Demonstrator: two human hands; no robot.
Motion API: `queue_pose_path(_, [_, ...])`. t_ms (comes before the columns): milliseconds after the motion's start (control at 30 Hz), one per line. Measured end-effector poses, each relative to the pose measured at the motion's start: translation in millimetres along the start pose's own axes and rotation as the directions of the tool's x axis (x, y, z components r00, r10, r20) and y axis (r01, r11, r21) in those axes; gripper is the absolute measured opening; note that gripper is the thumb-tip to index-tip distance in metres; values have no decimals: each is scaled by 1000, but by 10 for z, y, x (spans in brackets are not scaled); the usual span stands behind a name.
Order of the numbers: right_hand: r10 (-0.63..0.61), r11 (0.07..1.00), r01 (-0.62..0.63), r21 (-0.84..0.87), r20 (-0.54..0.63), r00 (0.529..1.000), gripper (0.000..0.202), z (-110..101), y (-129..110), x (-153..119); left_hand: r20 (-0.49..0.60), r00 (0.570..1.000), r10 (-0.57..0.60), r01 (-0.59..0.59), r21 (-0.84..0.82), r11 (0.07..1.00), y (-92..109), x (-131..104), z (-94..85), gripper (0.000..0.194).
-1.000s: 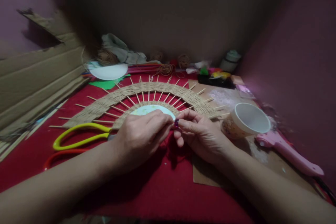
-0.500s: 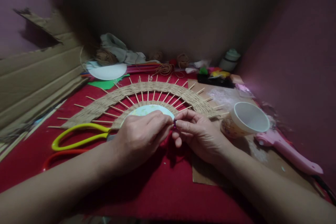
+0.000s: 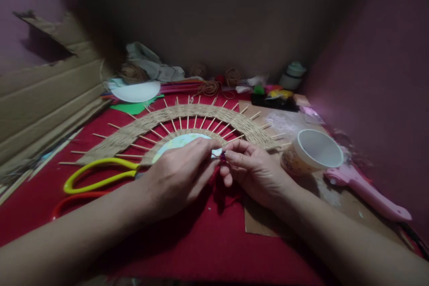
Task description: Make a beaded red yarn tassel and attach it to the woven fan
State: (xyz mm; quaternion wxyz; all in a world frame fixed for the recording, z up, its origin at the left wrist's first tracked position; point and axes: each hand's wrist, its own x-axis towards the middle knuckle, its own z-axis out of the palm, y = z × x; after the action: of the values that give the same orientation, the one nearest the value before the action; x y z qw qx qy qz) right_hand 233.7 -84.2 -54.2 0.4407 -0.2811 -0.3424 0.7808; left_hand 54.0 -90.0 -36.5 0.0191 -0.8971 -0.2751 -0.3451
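My right hand pinches a small dark purple item between thumb and forefinger. Close beside it on the left, my left hand has its fingers pressed together; a thin line seems to run from them to the purple item, but what they grip is too small to make out. Behind both hands lies a woven twine fan with thin wooden sticks and a pale blue half-round centre. Scissors with yellow and red handles lie left of my left hand, their blades mostly hidden.
A white-rimmed cup stands right of my right hand, beside a pink glue gun on a cardboard sheet. Twine balls, a white disc and a bottle line the back. Cardboard stands at left.
My left fingers have moved slightly apart from my right fingertips, so a small gap with a thin line shows between them. My right hand still pinches the purple item.
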Motion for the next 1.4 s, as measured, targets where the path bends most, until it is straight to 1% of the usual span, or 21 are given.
queue_pose_path(67, [-4,1000,4,4,-9,1000,26,2,-2,2,15,1000,-18,18,-10,1000,-5,-4,6,18])
queue_pose_path(233, [3,1000,-3,-9,-4,1000,27,3,-10,5,41,998,-42,42,0,999,-22,-5,9,10])
queue_pose_path(333, [14,1000,-14,-8,-21,1000,29,9,-15,4,53,997,-47,46,24,999,-23,7,1,11])
queue_pose_path(567, [12,1000,-12,7,-45,999,27,25,-14,1,21,1000,-18,17,54,998,-43,-9,15,11])
queue_pose_path(733, [2,1000,-2,-8,-46,999,28,27,-11,-3,59,998,-13,8,78,997,-74,-61,38,11])
queue_pose_path(900, [-15,999,12,-37,-79,997,29,52,-6,-10,89,996,-17,7,107,994,-67,-66,32,10])
queue_pose_path(1067, [-23,997,14,-77,-113,993,28,56,7,-16,99,995,-4,-8,122,992,-59,-66,32,8])
queue_pose_path(1267, [-41,992,27,-125,-114,993,31,46,21,-15,113,994,-6,-11,147,989,-44,-81,24,7])
queue_pose_path(1400, [-25,989,9,-147,-112,993,30,46,21,-17,105,994,13,-32,184,982,-31,-82,15,7])
